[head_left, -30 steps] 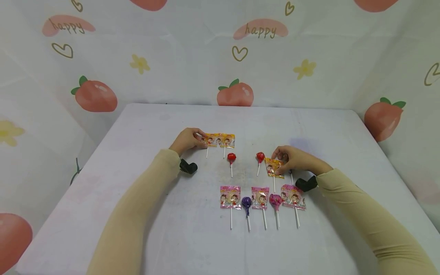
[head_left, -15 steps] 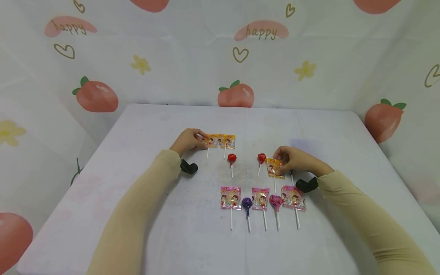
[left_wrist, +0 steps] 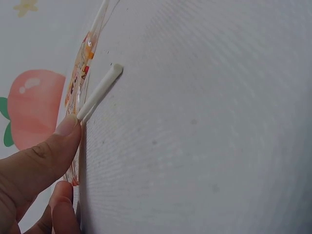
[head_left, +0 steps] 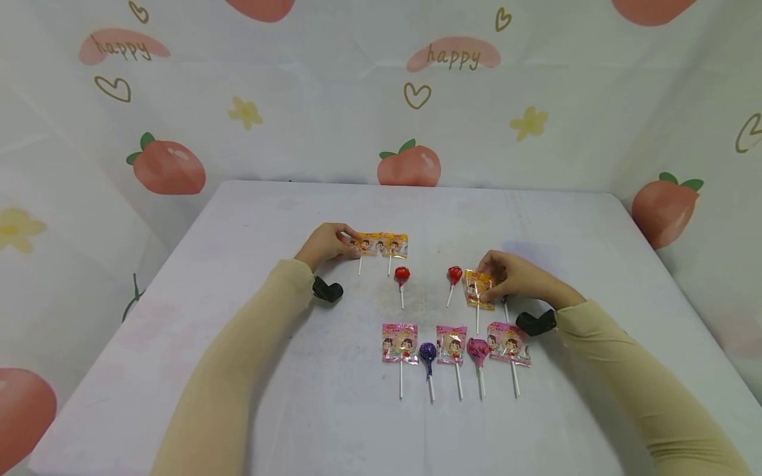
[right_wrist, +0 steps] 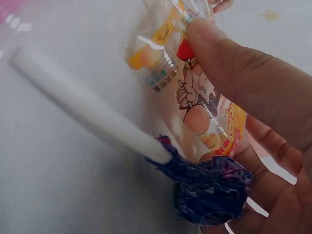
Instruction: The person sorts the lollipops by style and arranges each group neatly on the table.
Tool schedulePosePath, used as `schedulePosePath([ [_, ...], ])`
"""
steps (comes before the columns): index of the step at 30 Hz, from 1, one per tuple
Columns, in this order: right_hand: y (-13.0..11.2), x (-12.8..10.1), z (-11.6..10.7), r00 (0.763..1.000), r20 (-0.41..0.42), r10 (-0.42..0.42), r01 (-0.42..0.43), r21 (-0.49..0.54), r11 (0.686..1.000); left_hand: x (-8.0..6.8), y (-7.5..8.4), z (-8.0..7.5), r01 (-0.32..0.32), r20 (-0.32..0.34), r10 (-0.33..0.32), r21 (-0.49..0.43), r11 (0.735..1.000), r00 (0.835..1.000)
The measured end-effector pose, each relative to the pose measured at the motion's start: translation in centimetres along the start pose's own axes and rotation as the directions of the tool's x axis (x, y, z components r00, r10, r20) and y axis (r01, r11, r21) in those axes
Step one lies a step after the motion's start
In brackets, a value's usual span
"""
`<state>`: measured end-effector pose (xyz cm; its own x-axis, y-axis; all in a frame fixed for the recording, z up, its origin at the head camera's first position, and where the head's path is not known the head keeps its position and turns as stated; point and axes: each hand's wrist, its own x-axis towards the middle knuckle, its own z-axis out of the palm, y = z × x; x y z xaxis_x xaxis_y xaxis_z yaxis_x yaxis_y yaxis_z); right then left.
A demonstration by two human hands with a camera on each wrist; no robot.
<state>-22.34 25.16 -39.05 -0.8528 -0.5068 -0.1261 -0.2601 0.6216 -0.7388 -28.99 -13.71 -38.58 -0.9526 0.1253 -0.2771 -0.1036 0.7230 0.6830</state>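
At the back of the table my left hand (head_left: 329, 244) pinches the edge of a yellow-wrapped lollipop (head_left: 368, 243); its white stick (left_wrist: 101, 91) shows beside the thumb in the left wrist view. A second yellow lollipop (head_left: 395, 246) lies against it on the right. My right hand (head_left: 518, 276) holds another yellow-wrapped lollipop (head_left: 478, 289) between thumb and fingers. Close by that hand is a dark blue-purple lollipop (right_wrist: 213, 191), mostly hidden from the head view. One red lollipop (head_left: 455, 274) sits just left of the right hand's packet, and another red lollipop (head_left: 401, 274) is farther left.
A front row holds pink-wrapped lollipops (head_left: 399, 342), a purple lollipop (head_left: 427, 352) and a round pink lollipop (head_left: 478, 350), sticks toward me. White cloth covers the table (head_left: 333, 410). A printed curtain (head_left: 333, 86) hangs behind its back edge.
My right hand has shifted slightly right with its yellow lollipop, which now sits straighter. The red lollipop beside it has also moved a little right. The left hand stays in place.
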Motion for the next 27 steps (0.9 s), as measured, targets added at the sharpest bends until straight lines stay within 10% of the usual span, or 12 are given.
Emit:
schedulePosePath([
  [27, -1.9, -0.6, -0.5, 0.973, -0.218, -0.075, 0.086, 0.043, 0.995, 0.0, -0.1, -0.1, -0.007, 0.003, 0.007, -0.019, 1.0, 1.0],
])
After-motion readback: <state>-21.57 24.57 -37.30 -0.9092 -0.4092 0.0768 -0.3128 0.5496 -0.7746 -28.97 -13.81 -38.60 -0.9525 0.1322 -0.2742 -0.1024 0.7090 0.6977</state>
